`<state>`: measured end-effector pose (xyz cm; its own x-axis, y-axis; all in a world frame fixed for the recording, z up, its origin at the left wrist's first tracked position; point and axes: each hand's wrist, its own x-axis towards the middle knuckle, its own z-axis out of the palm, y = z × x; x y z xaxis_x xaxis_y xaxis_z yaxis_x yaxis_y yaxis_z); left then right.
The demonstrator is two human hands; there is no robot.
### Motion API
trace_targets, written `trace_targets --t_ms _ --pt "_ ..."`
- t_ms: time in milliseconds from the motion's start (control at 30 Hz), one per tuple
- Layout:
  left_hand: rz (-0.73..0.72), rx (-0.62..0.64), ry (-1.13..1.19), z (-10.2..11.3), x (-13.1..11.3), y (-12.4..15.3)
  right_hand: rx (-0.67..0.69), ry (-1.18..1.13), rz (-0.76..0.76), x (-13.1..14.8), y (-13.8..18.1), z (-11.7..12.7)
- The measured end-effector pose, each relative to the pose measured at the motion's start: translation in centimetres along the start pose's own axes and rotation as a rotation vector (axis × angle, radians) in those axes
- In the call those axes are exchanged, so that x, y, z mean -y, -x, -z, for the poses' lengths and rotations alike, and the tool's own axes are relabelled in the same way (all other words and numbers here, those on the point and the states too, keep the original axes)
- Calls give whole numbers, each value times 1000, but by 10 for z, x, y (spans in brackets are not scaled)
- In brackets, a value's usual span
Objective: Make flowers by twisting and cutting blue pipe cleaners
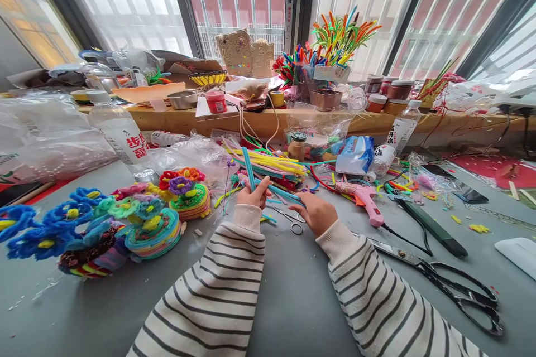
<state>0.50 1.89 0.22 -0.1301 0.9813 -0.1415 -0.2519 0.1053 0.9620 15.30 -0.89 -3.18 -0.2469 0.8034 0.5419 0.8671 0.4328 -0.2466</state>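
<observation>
Blue pipe cleaners [248, 167] stand upright out of my left hand [253, 194], whose fingers are closed around them. More blue pipe cleaners slant across to my right hand [316, 212], which grips their right end. Between and beyond the hands lies a loose pile of yellow, pink and other coloured pipe cleaners [278, 164]. A small pair of scissors [296, 227] rests on the table just left of my right hand. To the left of my hands stand pipe-cleaner flower pots, including a pastel one [154, 234] and one with a green top [190, 201].
Large black-handled scissors [439, 273] lie at right, near a pink glue gun [364, 201] with a cord and a dark green cutter-like tool [435, 228]. Water bottles [121, 134] and plastic bags stand farther back. A wooden ledge [167, 120] holds jars and bundled pipe cleaners.
</observation>
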Motion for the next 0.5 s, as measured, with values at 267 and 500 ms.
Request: trace_targets --t_ms 267,500 --pt "-33 -6 -26 -1 0 0 -5 18 -9 -1 0 0" --pt "43 158 35 -10 9 3 16 -136 -50 0 1 1"
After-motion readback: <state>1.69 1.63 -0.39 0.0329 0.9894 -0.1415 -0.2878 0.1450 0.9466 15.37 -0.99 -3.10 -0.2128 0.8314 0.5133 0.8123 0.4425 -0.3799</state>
